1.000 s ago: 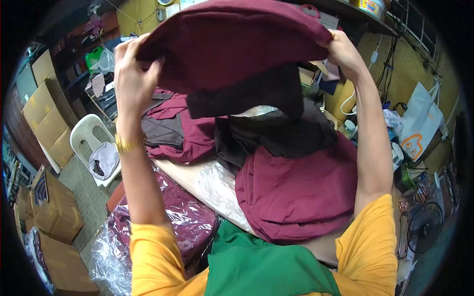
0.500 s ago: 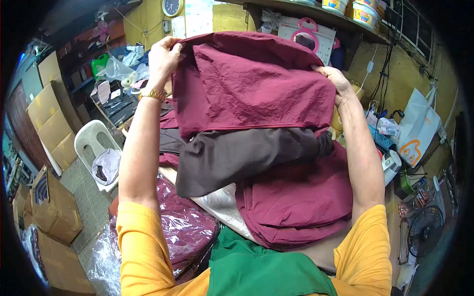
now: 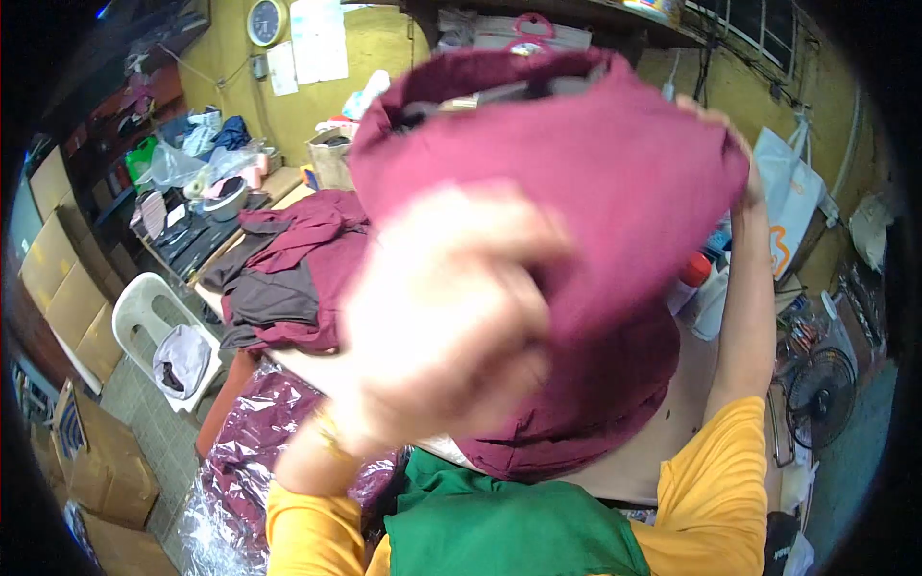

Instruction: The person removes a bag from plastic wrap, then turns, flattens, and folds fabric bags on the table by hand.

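Observation:
A maroon fabric piece with a dark lining (image 3: 576, 163) is held up in front of me, its upper edge gaping around a dark inside. At its upper right, my right hand (image 3: 720, 125) is closed on the edge, the fingers partly behind the cloth. My left hand (image 3: 451, 307) is close to the camera in front of the fabric, raised and smeared by motion. Its fingers look curled, but whether they grip anything is unclear. Below the held piece lies a stack of maroon fabric (image 3: 586, 413) on the table (image 3: 687, 403).
More maroon and dark cloth (image 3: 298, 269) lies on the table to the left. Maroon items in clear plastic (image 3: 259, 422) sit at the lower left. A white plastic chair (image 3: 154, 307) holds a pale cloth item. Cardboard boxes (image 3: 106, 442) stand left; a black fan (image 3: 821, 394) stands right.
My left hand has let go of the upper left edge and come down toward the camera. The maroon piece has shifted right and opened at its top; my right hand has moved right and up with it.

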Action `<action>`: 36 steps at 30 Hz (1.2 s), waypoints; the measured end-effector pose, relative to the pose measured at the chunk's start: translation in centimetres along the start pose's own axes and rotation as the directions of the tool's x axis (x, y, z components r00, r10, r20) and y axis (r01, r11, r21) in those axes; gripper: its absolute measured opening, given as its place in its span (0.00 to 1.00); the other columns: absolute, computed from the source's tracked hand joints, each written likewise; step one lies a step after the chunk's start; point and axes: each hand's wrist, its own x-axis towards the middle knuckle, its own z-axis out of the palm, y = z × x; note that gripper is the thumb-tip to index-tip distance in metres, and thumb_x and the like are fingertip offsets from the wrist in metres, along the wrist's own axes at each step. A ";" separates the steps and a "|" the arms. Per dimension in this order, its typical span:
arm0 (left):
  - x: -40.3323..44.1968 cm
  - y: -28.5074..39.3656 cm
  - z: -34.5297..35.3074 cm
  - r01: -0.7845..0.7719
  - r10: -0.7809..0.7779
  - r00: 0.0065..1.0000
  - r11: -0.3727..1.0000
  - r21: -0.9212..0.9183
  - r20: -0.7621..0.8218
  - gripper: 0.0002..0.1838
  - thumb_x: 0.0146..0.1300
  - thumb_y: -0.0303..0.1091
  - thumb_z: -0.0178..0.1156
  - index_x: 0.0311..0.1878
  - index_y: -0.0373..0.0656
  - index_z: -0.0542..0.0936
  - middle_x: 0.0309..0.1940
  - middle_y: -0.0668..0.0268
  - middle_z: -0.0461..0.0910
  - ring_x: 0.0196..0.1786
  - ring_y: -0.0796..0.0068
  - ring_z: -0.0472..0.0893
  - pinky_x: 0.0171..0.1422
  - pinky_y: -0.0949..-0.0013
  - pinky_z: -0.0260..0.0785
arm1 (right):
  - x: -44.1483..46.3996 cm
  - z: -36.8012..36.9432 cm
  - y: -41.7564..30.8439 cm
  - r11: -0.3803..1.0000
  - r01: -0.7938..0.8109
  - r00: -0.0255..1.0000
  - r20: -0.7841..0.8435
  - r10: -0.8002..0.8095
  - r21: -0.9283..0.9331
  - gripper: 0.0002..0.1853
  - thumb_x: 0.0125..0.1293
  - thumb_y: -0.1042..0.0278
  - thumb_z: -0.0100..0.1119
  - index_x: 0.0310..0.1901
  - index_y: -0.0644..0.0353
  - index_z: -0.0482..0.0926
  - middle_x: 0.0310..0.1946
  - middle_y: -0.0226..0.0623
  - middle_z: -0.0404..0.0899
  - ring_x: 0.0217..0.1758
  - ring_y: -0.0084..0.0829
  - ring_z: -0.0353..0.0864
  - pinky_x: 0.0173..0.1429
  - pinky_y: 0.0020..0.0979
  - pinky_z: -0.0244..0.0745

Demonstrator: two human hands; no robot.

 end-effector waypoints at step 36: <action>-29.1 -23.0 2.0 0.810 -0.853 0.522 0.494 0.316 -0.003 0.17 0.54 0.24 0.57 0.47 0.46 0.84 0.66 0.51 0.71 0.68 0.47 0.70 0.73 0.50 0.62 | -15.1 18.2 3.2 0.340 -0.415 0.660 -0.022 0.751 -0.844 0.37 0.53 0.61 0.75 0.66 0.58 0.74 0.64 0.45 0.76 0.70 0.46 0.73 0.79 0.59 0.48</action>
